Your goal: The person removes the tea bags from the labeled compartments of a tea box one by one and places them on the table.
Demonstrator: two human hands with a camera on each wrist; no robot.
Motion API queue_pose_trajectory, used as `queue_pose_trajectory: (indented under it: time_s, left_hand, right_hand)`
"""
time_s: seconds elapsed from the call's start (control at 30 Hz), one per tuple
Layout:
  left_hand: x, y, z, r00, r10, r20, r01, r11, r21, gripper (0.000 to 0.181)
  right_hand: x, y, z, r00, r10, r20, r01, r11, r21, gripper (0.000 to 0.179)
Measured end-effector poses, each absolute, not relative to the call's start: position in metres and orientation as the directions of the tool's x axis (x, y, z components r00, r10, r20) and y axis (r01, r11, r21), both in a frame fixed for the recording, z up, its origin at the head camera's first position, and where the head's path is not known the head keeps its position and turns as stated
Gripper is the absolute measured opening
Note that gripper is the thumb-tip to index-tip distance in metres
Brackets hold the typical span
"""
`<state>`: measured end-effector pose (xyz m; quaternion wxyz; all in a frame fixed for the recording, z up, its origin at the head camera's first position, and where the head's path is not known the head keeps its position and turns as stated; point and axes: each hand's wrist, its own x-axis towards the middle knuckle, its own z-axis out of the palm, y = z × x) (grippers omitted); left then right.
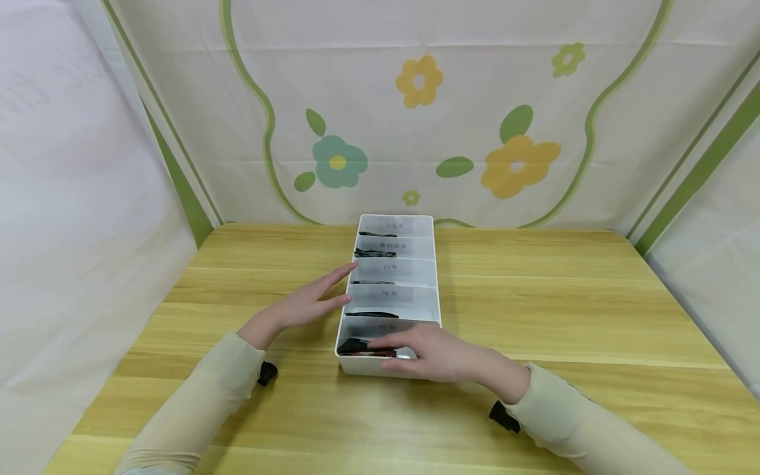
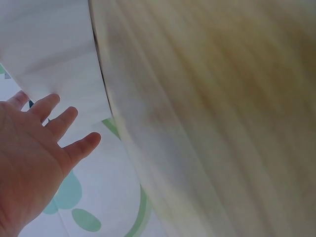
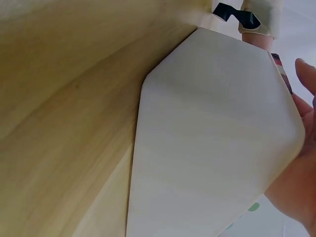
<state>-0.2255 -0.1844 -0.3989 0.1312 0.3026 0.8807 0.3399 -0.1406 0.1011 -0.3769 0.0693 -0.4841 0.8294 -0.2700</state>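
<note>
A long white box (image 1: pixel 371 367) stands lengthwise on the table, divided into several labelled compartments. Dark flat packets lie in its compartments; in the nearest one are black and reddish packets (image 1: pixel 354 346). My right hand (image 1: pixel 442 353) reaches over the near right corner, its index finger extended onto these packets and its thumb apart at the front rim. The right wrist view shows the box's white outer wall (image 3: pixel 212 118) and a striped packet edge (image 3: pixel 281 74) beside the fingers. With fingers spread and fairly straight, my left hand (image 1: pixel 299 305) is at the box's left side, fingertips at the rim.
Farther compartments hold a black packet (image 1: pixel 372 315) and a dark bundle of packets (image 1: pixel 375 253). The wooden table (image 1: pixel 552 290) extends to both sides of the box. A white curtain (image 1: pixel 368 79) with printed flowers hangs behind it. Both wrists carry black straps or mounts.
</note>
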Motion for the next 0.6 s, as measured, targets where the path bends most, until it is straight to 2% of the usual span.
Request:
queue_pose_trajectory:
  time_s: [0.23,0.6]
  left_hand:
    - [-0.2262,-0.1845,-0.3985,-0.782,0.623,-0.029,0.446,0.590,0.673,0.065]
    - [-0.2263,-0.1842,-0.3982,-0.780,0.626,-0.027,0.451,0.591,0.669,0.066]
  right_hand:
    - [-0.1425,0.0980,-0.3797,-0.538,-0.818,0.205,-0.702,0.300,-0.645,0.022]
    - [-0.1428,0.0920,-0.3784,-0.655,-0.717,0.239,-0.592,0.290,-0.752,0.012]
